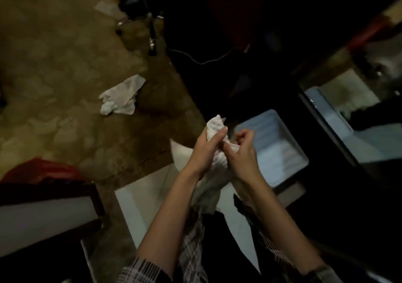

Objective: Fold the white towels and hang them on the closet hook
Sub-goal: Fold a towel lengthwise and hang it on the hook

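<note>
Head view, dim and slightly blurred. Held in front of the body, between both hands: 1 white towel [214, 152], bunched, its top corner poking up above the fingers, its lower part hanging down between the forearms. Left hand [203, 150] wrapped around the towel's left side, fingers curled over the cloth. Right hand [241, 152] just beside it, fingers curled and pinching a fold at the towel's right edge. Plaid sleeves [191, 250] pushed up on both arms.

Well apart, up and to the left on the patterned brown carpet [65, 54]: a 2nd white towel [120, 96], crumpled and lying loose. Directly beyond the hands, a pale blue tray or bin [280, 150], partly hidden by the right hand. White flat surface [148, 198] beneath the forearms. Red cloth [37, 169] at the left edge, resting on a dark piece of furniture. Near the top, chair legs with casters [150, 32] and a thin cable [202, 62] trailing on the floor. Right side too dark to tell much beyond a glossy dark edge.
</note>
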A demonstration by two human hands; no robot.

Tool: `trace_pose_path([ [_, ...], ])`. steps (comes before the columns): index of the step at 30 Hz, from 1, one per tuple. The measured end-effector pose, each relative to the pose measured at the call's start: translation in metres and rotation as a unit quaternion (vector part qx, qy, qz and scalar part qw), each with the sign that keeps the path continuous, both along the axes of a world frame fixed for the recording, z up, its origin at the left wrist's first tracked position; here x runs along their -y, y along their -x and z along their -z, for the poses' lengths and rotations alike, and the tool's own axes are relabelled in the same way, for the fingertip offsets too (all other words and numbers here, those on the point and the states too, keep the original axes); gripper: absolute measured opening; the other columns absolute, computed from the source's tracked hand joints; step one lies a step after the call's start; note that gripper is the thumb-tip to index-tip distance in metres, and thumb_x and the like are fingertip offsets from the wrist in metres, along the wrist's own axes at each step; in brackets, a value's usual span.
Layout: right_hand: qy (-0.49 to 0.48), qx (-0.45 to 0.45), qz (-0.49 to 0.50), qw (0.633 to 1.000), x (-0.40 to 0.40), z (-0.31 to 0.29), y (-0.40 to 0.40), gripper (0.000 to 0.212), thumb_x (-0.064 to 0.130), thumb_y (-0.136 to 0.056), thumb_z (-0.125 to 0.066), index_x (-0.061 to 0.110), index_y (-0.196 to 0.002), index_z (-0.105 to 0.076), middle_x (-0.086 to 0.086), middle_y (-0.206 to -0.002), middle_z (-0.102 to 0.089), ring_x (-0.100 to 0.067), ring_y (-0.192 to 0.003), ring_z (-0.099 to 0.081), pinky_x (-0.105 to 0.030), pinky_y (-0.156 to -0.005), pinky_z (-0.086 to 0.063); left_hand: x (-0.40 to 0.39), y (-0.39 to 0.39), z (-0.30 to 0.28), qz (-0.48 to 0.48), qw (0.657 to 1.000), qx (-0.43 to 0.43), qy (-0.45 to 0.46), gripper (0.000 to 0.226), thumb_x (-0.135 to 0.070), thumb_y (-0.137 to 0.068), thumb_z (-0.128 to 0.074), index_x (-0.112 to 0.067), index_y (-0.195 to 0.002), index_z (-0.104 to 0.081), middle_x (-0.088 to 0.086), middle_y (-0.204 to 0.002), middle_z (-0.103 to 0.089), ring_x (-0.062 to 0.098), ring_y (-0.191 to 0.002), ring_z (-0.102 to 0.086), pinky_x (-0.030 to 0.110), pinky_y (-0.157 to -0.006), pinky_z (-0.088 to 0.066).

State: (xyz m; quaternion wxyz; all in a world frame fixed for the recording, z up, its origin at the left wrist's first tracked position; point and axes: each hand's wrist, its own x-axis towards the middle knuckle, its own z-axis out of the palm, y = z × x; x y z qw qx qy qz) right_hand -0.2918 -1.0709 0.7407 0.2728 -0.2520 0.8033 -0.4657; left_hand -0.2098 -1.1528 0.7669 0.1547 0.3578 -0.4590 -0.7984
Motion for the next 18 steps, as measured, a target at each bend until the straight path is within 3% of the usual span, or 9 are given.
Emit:
trace_pose_path([
  [3, -0.052, -0.024, 0.03, 0.998, -0.041, -0.01, 0.004, 0.027, 0.036, -0.082, -0.067, 0.02, -0.085, -0.044, -0.001, -0.073, -0.052, -0.009, -0.062, -0.048, -0.02, -0.053, -0.04, -0.021, 0.009, -0.01, 0.104, 0.992, 0.021, 0.071, 0.027, -0.018, -0.094, -0.053, -0.01, -0.12, -0.053, 0.003, -0.105, -0.062, 0.01, -0.096, -0.06, 0.018, -0.085, -0.047],
  [6, -0.02, -0.004, 0.082, 0.996, -0.085, -0.024, 0.0, 0.033, 0.03, -0.084, -0.065, 0.018, -0.059, -0.047, 0.002, -0.053, -0.047, -0.004, -0.048, -0.043, -0.015, -0.047, -0.037, -0.053, 0.021, -0.017, 0.173, 0.982, 0.021, 0.072, 0.026, -0.023, -0.09, -0.061, -0.005, -0.108, -0.058, 0.011, -0.099, -0.066, 0.021, -0.096, -0.062, 0.03, -0.083, -0.049],
  [9, 0.013, 0.023, 0.164, 0.986, -0.134, -0.041, -0.005, 0.032, 0.026, -0.087, -0.064, 0.007, -0.06, -0.059, -0.002, -0.055, -0.053, -0.007, -0.051, -0.052, -0.024, -0.052, -0.044, -0.086, 0.035, -0.029, 0.207, 0.975, -0.001, 0.079, 0.019, -0.028, -0.084, -0.067, -0.02, -0.098, -0.057, -0.009, -0.091, -0.064, 0.007, -0.09, -0.061, 0.02, -0.075, -0.048],
  [11, 0.054, 0.052, 0.223, 0.972, -0.169, -0.055, -0.008, 0.025, 0.021, -0.087, -0.065, 0.014, -0.064, -0.07, 0.004, -0.059, -0.06, -0.005, -0.056, -0.057, -0.024, -0.053, -0.047, -0.105, 0.046, -0.043, 0.24, 0.963, -0.02, 0.124, 0.02, -0.029, -0.08, -0.072, -0.023, -0.088, -0.054, -0.011, -0.081, -0.06, 0.004, -0.081, -0.06, 0.021, -0.072, -0.048],
  [13, 0.088, 0.035, 0.275, 0.957, -0.206, -0.07, -0.01, 0.024, 0.016, -0.087, -0.064, 0.024, -0.066, -0.072, 0.01, -0.062, -0.067, 0.001, -0.058, -0.06, -0.015, -0.054, -0.047, -0.124, 0.056, -0.058, 0.31, 0.933, -0.031, 0.18, 0.029, -0.023, -0.076, -0.077, -0.016, -0.092, -0.053, -0.004, -0.082, -0.06, 0.01, -0.081, -0.061, 0.025, -0.069, -0.05],
  [16, 0.124, 0.006, 0.353, 0.927, -0.266, -0.09, -0.009, 0.028, 0.011, -0.09, -0.06, 0.022, -0.065, -0.068, 0.012, -0.058, -0.066, 0.004, -0.055, -0.058, -0.011, -0.055, -0.045, -0.161, 0.07, -0.08, 0.436, 0.874, -0.074, 0.204, 0.041, -0.003, -0.071, -0.078, -0.01, -0.106, -0.058, -0.002, -0.091, -0.065, -0.003, -0.077, -0.065, 0.013, -0.066, -0.05],
  [18, 0.142, -0.025, 0.413, 0.899, -0.311, -0.096, -0.013, 0.036, 0.012, -0.091, -0.058, 0.025, -0.058, -0.063, 0.013, -0.05, -0.057, 0.004, -0.049, -0.051, -0.01, -0.051, -0.04, -0.194, 0.079, -0.091, 0.471, 0.839, -0.112, 0.249, 0.031, 0.009, -0.071, -0.073, 0.002, -0.099, -0.061, 0.007, -0.093, -0.065, -0.007, -0.08, -0.064, 0.011, -0.073, -0.048],
])
